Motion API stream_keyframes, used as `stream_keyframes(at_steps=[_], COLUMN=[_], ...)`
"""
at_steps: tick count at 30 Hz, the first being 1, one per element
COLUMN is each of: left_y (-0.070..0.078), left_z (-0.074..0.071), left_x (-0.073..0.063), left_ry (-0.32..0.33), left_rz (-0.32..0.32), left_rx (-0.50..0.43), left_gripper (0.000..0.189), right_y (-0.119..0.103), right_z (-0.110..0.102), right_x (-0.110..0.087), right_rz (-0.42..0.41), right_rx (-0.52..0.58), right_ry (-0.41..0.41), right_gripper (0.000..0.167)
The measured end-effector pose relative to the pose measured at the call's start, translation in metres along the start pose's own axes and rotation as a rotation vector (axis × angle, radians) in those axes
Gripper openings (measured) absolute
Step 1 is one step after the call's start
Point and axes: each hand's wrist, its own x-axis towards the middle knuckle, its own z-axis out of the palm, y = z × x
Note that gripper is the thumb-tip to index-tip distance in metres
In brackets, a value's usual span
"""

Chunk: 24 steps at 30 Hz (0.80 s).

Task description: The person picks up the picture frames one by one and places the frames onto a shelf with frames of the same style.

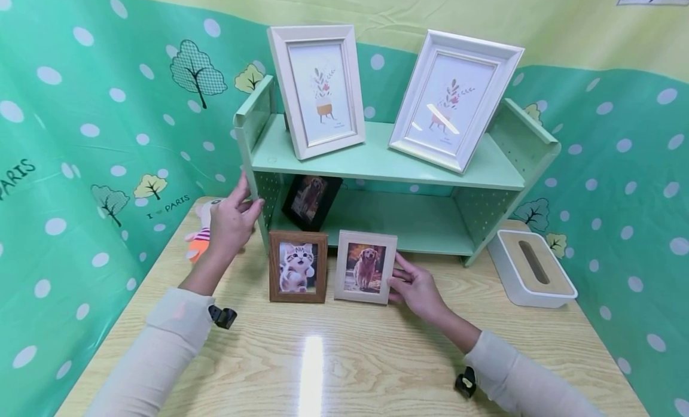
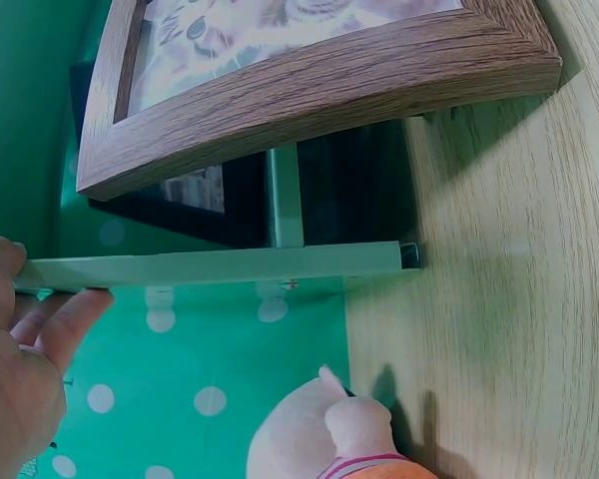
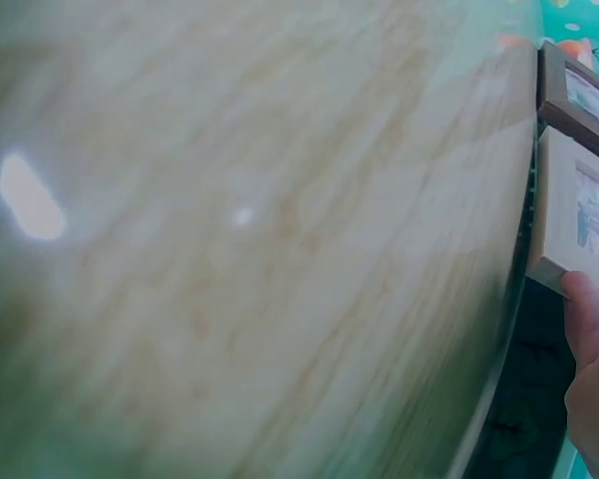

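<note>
In the head view my left hand (image 1: 232,218) pinches the front edge of the left side panel of a green two-tier shelf (image 1: 377,166). The left wrist view has the fingers (image 2: 75,314) at that panel's edge. My right hand (image 1: 422,291) holds the right edge of a pale picture frame (image 1: 393,267) with a dog photo, standing on the table before the shelf. A fingertip touches its side in the right wrist view. Left of it stands a brown wooden frame (image 1: 273,267) with a kitten photo. A black frame (image 1: 298,204) leans on the lower tier, partly hidden.
On the top tier two white frames (image 1: 352,88) with plant prints stand tilted apart. A white tissue box (image 1: 517,279) with a wooden lid is right of the shelf. A plush toy (image 1: 198,246) sits behind my left arm on the wooden table (image 1: 377,363). Patterned cloth surrounds the table.
</note>
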Motion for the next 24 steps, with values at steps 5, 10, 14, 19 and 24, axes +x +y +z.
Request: stream_keyframes(at_steps=[5, 10, 14, 19, 24], left_y=[0.000, 0.000, -0.001, -0.003, -0.002], left_z=[0.001, 0.001, 0.001, 0.000, 0.001], left_x=[0.000, 0.000, -0.001, -0.001, 0.000], left_ry=[0.006, 0.003, -0.010, -0.008, -0.006], left_rz=[0.003, -0.006, -0.010, -0.016, -0.012], left_rx=[-0.008, -0.020, -0.005, -0.012, -0.030], left_gripper=[0.073, 0.073, 0.073, 0.074, 0.075], right_y=[-0.005, -0.010, -0.017, -0.024, -0.030], right_z=[-0.002, -0.004, -0.006, -0.012, -0.019], right_x=[0.001, 0.000, 0.000, 0.001, 0.002], right_rz=[-0.006, -0.018, -0.016, -0.024, -0.045], right_rx=[0.005, 0.003, 0.015, 0.054, 0.083], right_ry=[0.006, 0.000, 0.015, 0.030, 0.055], right_gripper=[0.072, 0.071, 0.071, 0.072, 0.072])
